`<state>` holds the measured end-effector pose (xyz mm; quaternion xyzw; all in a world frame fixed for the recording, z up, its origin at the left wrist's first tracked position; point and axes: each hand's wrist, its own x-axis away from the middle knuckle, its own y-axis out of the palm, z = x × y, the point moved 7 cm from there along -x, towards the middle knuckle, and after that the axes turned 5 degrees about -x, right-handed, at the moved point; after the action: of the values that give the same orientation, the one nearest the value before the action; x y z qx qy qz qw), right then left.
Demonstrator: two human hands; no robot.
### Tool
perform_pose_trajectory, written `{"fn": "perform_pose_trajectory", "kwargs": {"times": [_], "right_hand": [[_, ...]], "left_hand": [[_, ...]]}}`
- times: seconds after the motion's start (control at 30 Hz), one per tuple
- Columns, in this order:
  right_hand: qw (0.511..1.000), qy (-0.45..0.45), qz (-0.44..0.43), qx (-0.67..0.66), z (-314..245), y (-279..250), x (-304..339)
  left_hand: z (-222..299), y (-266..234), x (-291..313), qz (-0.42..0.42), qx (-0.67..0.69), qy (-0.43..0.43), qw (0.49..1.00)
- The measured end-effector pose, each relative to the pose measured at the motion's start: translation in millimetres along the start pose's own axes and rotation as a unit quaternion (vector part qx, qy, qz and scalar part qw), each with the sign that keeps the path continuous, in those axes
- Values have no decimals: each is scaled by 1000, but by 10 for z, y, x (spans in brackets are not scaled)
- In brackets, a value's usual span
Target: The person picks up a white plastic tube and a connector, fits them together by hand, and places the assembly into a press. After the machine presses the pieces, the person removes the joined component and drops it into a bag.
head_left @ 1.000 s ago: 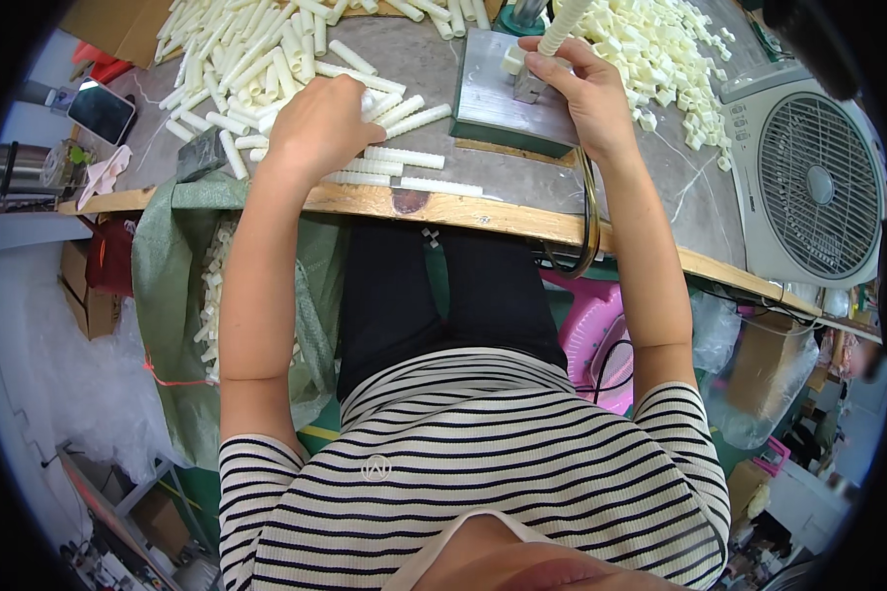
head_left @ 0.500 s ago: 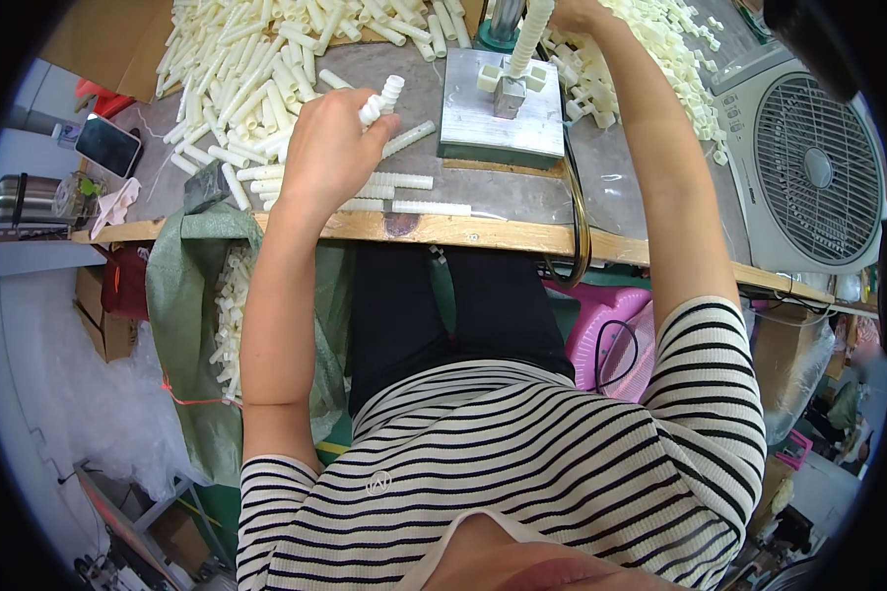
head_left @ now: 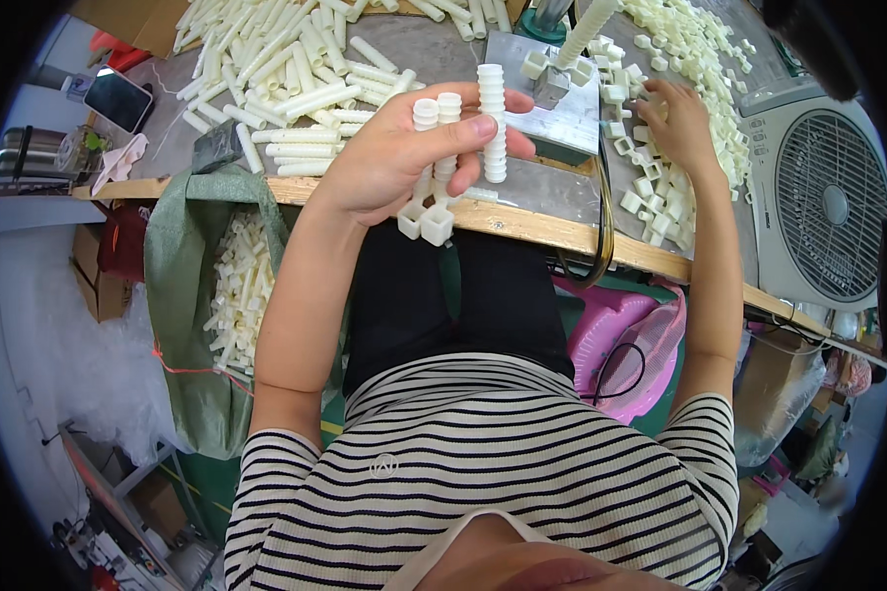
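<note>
My left hand is raised in front of the table edge, closed around several white ribbed plastic tubes. One ribbed tube stands upright between its thumb and fingers. Two more lie deeper in the grip, with square hollow connectors at their lower ends. Over at the right, my right hand reaches into a pile of small white square connectors, its fingers bent but apart. On the metal plate between the hands, a small block stands with connectors and an upright ribbed tube at it.
Loose white tubes are heaped on the table's left. A green sack of white parts hangs at the wooden edge. A fan stands right, a phone and flask left. A hose loops over the edge.
My left hand has come right and nearer, turning to show the tubes in it. My right hand has drawn back from beside the upright tube to the connector pile. The view has shifted slightly.
</note>
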<state>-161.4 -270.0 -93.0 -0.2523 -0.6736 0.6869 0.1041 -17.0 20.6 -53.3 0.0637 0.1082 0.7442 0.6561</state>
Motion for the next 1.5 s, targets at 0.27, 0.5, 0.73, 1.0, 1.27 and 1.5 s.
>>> {"fn": "perform_pose_trajectory", "kwargs": {"times": [0.27,0.5,0.73,1.0,1.27,1.5], "right_hand": [[949,104,127,-270,-364,-594,287],[695,25,51,-716,-1550,-570,819],[725,55,224,-649,-1670,-546,939],[579,119,-100,-800,-1822,-393,923],[718,63,-99,-686,-1724,-360,952],[472,84,81,-874,-987,-287,479]], "left_hand": [[-115,-13,-9,71,44,9,996],[-92,104,3,195,94,86,972],[-61,267,72,255,54,161,952],[331,482,314,218,-436,354,798],[517,399,-76,72,-403,316,856],[540,10,-973,237,-422,142,863]]}}
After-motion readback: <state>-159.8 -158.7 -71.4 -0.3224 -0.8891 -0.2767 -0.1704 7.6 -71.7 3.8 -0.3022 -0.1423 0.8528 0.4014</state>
